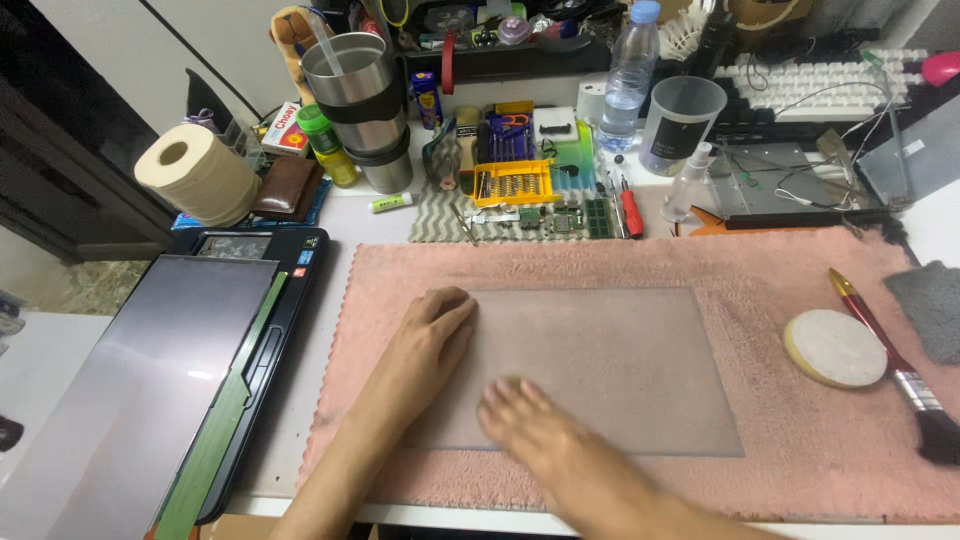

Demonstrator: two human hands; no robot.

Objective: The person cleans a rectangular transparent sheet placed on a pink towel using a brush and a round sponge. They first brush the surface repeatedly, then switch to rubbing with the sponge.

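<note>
Both hands lay flat on a thin, translucent grey rectangular sheet point(600, 365), apparently a display film or panel layer, spread on a pink fleece towel point(760, 265). The left hand point(432, 335) pressed its palm and loosely closed fingers on the sheet's upper left corner; its grip pinched nothing, and the hand seemed to act as an anchor against sliding. The right hand point(535, 430), blurred by motion, rested open on the sheet's near edge, fingers spread and holding nothing, likely sweeping or smoothing the surface of the sheet.

The towel presumably served as a soft, scratch-free bed for the sheet. To the right on the towel lay a round white pad point(835, 347), touching a red-handled paintbrush point(895, 365) with dark bristles, both within easy reach of the right hand; a grey cloth point(930, 305) lay just beyond.

On the white surface point(335, 300) to the left sat an opened laptop display assembly point(160, 390), its grey panel face up, kept well apart from the sheet. Behind the towel stood a yellow screwdriver-bit tray point(513, 182), small green circuit boards point(565, 218), a red-handled screwdriver point(630, 208), a spray bottle point(690, 180), a water bottle point(630, 75), a clear plastic cup point(680, 122), a steel tumbler point(362, 105) and a paper roll point(200, 172).
</note>
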